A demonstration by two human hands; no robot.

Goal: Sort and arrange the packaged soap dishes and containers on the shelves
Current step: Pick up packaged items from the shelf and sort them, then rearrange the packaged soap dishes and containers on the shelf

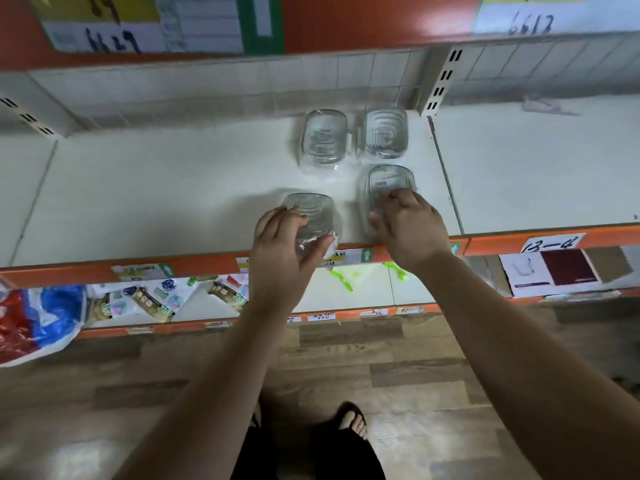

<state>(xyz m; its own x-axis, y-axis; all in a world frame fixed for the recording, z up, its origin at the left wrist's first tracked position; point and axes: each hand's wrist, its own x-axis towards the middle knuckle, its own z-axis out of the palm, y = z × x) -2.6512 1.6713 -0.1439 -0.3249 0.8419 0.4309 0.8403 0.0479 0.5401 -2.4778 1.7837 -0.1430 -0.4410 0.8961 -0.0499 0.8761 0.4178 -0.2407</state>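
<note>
Several clear, plastic-wrapped soap dishes lie on the white shelf [173,188]. Two stand at the back: the back-left dish [323,136] and the back-right dish [386,131]. My left hand [284,244] grips the front-left dish [310,213] near the shelf's front edge, fingers curled over its near end and thumb on its right side. My right hand [405,226] holds the front-right dish [391,183], fingers curled on its near half; the dish's near part is hidden under the hand.
An orange shelf lip [194,266] carries price labels. The lower shelf holds small packets [152,303], green items [343,278] and a red-blue bag [34,320]. A slotted upright [441,81] divides the bays; the right bay [536,168] has a wrapper at its back.
</note>
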